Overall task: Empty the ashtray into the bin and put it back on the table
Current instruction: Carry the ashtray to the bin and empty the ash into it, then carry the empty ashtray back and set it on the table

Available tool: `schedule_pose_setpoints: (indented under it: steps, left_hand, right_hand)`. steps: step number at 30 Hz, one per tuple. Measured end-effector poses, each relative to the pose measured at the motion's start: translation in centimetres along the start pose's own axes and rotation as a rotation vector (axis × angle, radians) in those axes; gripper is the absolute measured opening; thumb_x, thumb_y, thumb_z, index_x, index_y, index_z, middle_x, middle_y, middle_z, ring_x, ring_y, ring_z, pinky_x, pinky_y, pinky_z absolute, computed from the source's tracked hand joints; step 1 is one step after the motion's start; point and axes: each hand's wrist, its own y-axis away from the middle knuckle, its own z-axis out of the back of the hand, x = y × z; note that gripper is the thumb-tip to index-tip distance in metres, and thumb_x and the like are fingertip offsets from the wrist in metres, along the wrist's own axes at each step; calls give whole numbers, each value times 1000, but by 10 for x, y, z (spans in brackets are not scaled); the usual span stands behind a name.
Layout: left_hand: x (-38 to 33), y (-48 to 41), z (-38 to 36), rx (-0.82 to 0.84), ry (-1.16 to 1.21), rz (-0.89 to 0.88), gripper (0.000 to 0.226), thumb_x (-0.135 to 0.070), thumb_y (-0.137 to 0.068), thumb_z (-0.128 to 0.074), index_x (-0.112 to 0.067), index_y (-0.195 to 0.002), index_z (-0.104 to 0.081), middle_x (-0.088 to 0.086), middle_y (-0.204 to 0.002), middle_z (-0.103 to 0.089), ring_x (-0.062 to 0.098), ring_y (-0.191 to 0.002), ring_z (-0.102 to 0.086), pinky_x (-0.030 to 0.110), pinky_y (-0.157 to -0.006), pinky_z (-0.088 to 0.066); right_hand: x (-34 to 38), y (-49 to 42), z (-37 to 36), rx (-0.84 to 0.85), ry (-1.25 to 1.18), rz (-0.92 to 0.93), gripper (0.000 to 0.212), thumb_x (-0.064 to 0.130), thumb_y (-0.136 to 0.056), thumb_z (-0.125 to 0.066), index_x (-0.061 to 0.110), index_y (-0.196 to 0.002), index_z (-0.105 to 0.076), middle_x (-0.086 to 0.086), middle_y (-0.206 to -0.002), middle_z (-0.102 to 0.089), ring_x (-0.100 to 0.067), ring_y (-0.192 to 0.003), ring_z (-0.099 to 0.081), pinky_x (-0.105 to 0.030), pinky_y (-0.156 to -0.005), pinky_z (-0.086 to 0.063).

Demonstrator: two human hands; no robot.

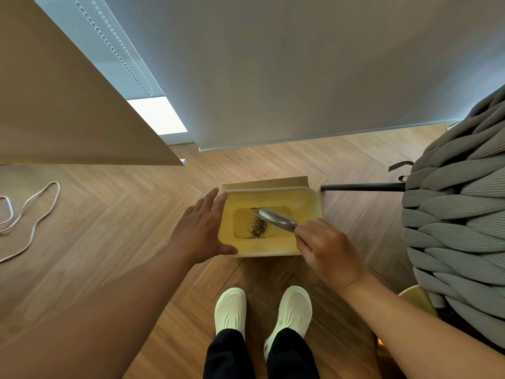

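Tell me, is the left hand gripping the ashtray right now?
No, the left hand is open beside the yellow bin, while the right hand holds the metal ashtray tilted over it.

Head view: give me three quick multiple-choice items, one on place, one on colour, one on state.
1. Where is the ashtray?
A. over the bin
B. on the floor
C. on a chair

2. What colour is the bin inside?
A. blue
B. yellow
C. black

3. How is the left hand?
A. open, at the bin's left edge
B. closed on the ashtray
C. out of view

Answers: A, the right hand holds it tilted above the opening; B, the walls show yellow, with dark ash at the bottom; A, fingers spread, gripping nothing.
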Motion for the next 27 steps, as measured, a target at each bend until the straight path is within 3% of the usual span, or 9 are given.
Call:
schedule_pose_setpoints:
  steps: [4, 7, 10, 13, 22, 27]
  left_hand:
    - [0, 5, 11, -4, 13, -72, 118, -60, -63, -79, -26, -152, -9, 4, -163, -8, 27, -146, -22, 41, -115, -25]
    - [-3, 8, 20, -1, 15, -121, 104, -56, -71, -76, -24, -151, -18, 5, -161, -16, 26, -144, -25, 39, -114, -26]
    - [-8, 10, 31, 8, 29, -163, 91, -52, -77, -72, -24, -150, -25, 2, -156, -29, 22, -140, -31, 36, -113, -28]
    - [-15, 11, 45, 20, 62, -200, 87, -52, -78, -71, -25, -149, -27, -1, -153, -35, 19, -134, -39, 33, -109, -33]
    - [-33, 22, 94, 105, 138, -208, 114, -57, -67, -79, -28, -153, -11, 1, -156, -34, 23, -138, -38, 40, -112, -35]
    - [-38, 46, 119, 101, 169, -233, 117, -65, -61, -78, -28, -152, -15, -3, -152, -42, 20, -134, -45, 37, -108, -37]
  right_hand:
    - [6, 0, 6, -87, -202, -256, 9, 1, -84, -72, 8, -80, -68, -1, -67, -63, -13, -59, -57, -29, -52, -51]
    - [6, -4, 10, -162, -394, -569, 9, 11, -87, -70, 15, -79, -70, 5, -67, -67, -11, -62, -64, -25, -56, -54]
    - [6, -10, 16, -224, -732, -907, 16, 8, -88, -71, 20, -78, -71, -3, -69, -72, -15, -61, -71, -22, -58, -59]
    - [12, -14, 26, -249, -963, -1088, 11, 4, -89, -69, 13, -84, -71, -12, -75, -74, -19, -60, -73, -23, -55, -59]
    - [48, -22, 66, -26, -1150, -1176, 7, 5, -93, -63, 6, -99, -67, -17, -83, -72, -21, -65, -70, -26, -57, -58]
    - [76, -22, 92, 16, -1181, -1154, 4, 3, -93, -63, 3, -97, -65, -14, -76, -70, -20, -59, -68, -27, -55, -57]
